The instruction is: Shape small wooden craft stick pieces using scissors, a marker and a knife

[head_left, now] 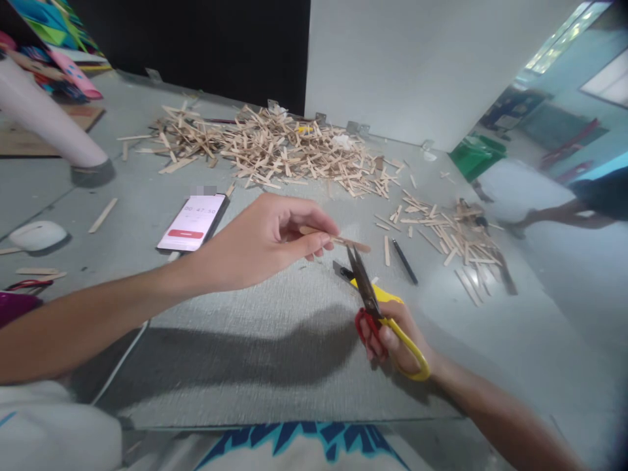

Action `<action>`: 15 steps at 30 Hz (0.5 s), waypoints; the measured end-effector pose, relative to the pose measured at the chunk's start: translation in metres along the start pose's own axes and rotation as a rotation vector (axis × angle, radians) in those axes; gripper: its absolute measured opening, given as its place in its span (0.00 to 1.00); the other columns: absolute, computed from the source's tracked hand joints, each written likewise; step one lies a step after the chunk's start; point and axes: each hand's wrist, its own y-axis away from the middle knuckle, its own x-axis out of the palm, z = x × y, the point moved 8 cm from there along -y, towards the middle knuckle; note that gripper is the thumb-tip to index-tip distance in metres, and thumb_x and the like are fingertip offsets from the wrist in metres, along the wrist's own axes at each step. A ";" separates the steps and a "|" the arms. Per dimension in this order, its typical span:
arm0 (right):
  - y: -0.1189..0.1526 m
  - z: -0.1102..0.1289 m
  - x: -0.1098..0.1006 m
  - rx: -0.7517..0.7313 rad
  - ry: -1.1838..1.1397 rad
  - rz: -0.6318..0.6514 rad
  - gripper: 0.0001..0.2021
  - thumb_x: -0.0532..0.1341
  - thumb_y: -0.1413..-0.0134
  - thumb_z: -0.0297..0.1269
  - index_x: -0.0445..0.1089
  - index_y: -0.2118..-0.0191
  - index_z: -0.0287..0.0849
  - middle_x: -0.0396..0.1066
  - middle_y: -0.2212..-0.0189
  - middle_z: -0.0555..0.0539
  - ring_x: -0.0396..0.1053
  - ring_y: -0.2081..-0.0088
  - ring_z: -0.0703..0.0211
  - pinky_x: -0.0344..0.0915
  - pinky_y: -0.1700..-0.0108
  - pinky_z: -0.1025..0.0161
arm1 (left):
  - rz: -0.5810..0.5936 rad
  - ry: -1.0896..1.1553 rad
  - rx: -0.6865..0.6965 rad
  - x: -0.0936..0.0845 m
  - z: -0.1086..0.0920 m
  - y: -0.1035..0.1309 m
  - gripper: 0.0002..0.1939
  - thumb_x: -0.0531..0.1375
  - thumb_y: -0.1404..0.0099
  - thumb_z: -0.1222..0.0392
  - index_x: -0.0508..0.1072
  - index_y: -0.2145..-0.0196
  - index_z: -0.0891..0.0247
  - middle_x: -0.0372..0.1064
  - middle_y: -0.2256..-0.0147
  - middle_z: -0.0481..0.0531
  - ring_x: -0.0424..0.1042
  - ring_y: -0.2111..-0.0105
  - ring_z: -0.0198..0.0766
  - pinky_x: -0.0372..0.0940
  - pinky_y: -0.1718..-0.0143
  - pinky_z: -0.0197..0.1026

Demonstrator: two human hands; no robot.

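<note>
Between the thumb and fingers of my left hand is a thin wooden craft stick, its free end pointing right. My right hand is closed around scissors with one red and one yellow handle. The scissor blades point up and away from me, parted slightly, with their tips at the stick; whether they touch it I cannot tell. Just beyond the scissors lies a yellow-and-black box cutter, partly hidden by the blades and my right hand. A black pen rests to the right, beside a loose stick.
A large heap of craft sticks spreads along the table's back, with a smaller pile at right. A phone showing a timer, with a cable, lies left, near a white mouse. Another person's arm shows at right.
</note>
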 end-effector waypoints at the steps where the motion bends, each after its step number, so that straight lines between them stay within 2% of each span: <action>1: 0.000 -0.001 -0.001 0.002 -0.004 -0.010 0.28 0.63 0.33 0.68 0.70 0.65 0.44 0.60 0.82 0.56 0.56 0.84 0.66 0.64 0.81 0.65 | 0.001 0.003 0.002 0.000 0.001 0.000 0.09 0.61 0.29 0.56 0.81 0.56 0.56 0.82 0.66 0.46 0.79 0.68 0.33 0.73 0.67 0.37; 4: 0.001 0.002 -0.011 -0.041 0.032 -0.135 0.28 0.66 0.36 0.69 0.71 0.63 0.44 0.63 0.79 0.54 0.59 0.83 0.64 0.65 0.81 0.64 | -0.003 0.002 0.008 -0.001 0.004 0.001 0.08 0.62 0.28 0.56 0.81 0.55 0.58 0.82 0.65 0.48 0.80 0.68 0.34 0.73 0.68 0.38; 8: 0.006 0.033 -0.054 -0.160 0.278 -0.564 0.22 0.70 0.37 0.62 0.73 0.61 0.46 0.72 0.69 0.47 0.69 0.74 0.59 0.68 0.75 0.63 | -0.058 -0.019 0.019 -0.007 0.005 0.003 0.08 0.64 0.28 0.56 0.82 0.55 0.60 0.83 0.65 0.50 0.79 0.70 0.35 0.70 0.71 0.37; 10: 0.006 0.052 -0.078 -0.136 0.481 -0.741 0.20 0.69 0.35 0.60 0.72 0.59 0.47 0.73 0.67 0.47 0.70 0.72 0.58 0.67 0.71 0.62 | -0.076 -0.044 0.023 -0.008 0.004 0.005 0.09 0.65 0.28 0.56 0.83 0.55 0.60 0.82 0.66 0.50 0.79 0.69 0.36 0.70 0.69 0.38; 13: 0.001 0.071 -0.109 0.002 0.969 -0.843 0.21 0.71 0.39 0.59 0.71 0.63 0.46 0.70 0.72 0.49 0.68 0.71 0.55 0.64 0.68 0.59 | -0.091 -0.061 0.030 -0.009 0.001 0.006 0.09 0.65 0.27 0.56 0.84 0.54 0.60 0.82 0.66 0.49 0.79 0.68 0.37 0.71 0.67 0.38; 15: -0.004 0.067 -0.126 0.139 1.242 -0.772 0.18 0.72 0.41 0.56 0.74 0.64 0.45 0.72 0.71 0.47 0.71 0.68 0.51 0.66 0.63 0.56 | -0.101 -0.050 0.037 -0.010 -0.001 0.007 0.09 0.66 0.27 0.58 0.84 0.54 0.61 0.81 0.67 0.49 0.79 0.68 0.36 0.72 0.66 0.37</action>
